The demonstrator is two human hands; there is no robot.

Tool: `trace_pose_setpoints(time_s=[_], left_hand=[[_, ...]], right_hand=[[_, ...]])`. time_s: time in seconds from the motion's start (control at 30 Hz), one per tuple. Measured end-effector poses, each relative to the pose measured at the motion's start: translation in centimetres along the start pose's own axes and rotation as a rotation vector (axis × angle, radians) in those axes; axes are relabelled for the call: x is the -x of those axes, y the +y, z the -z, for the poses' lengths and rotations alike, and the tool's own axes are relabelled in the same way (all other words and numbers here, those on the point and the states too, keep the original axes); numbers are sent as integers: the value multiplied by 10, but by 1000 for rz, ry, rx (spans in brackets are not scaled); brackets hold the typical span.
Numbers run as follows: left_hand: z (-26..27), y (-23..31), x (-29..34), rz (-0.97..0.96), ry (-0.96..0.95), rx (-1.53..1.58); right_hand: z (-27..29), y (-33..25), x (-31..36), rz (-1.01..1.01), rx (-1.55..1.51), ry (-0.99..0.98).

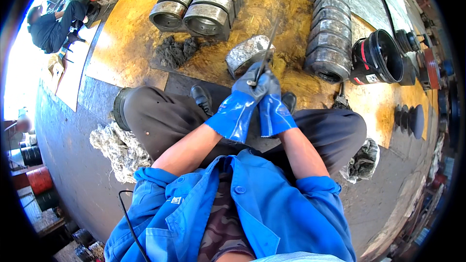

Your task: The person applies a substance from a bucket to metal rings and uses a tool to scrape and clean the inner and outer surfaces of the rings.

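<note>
My left hand (246, 83) and my right hand (271, 85), both in blue rubber gloves with darkened fingers, are close together between my knees. Their fingers are closed around a long, thin metal rod (271, 40). It slants up and away from me; whether its far end is a blade or a file face cannot be made out. Just beyond the gloves, a worn silvery metal ring (246, 52) rests on the oily yellow floor sheet (279, 22). The rod passes across the ring's right side in this view, and the gloves partly cover the ring; contact between them is unclear.
Rows of similar metal rings (208, 12) lie ahead, with another row (331, 34) at right. A dark clump of fibre (175, 52) sits left of the single ring. Also around me are a black bucket (376, 60), pale rags (119, 150) and a seated person (56, 29).
</note>
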State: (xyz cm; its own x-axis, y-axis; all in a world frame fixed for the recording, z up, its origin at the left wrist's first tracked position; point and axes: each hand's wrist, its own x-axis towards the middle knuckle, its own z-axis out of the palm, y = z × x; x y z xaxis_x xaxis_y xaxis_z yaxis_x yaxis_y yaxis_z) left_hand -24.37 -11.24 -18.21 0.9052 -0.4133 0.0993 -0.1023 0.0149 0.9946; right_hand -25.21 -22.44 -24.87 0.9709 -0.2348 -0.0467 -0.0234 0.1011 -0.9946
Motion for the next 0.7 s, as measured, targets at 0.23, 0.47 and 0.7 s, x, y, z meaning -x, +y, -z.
trace_pose_setpoints(time_s=[0.23,0.47,0.7], left_hand=[[6,111,-15,-140,-256,-398],[81,146,-100,-168,-300,-502],[143,146,-125,73,78,-325]], right_hand=[[15,-90,11,113,-527,95],[81,-168,-1,84,-239,186],[43,-225,-6,338,-278,221]])
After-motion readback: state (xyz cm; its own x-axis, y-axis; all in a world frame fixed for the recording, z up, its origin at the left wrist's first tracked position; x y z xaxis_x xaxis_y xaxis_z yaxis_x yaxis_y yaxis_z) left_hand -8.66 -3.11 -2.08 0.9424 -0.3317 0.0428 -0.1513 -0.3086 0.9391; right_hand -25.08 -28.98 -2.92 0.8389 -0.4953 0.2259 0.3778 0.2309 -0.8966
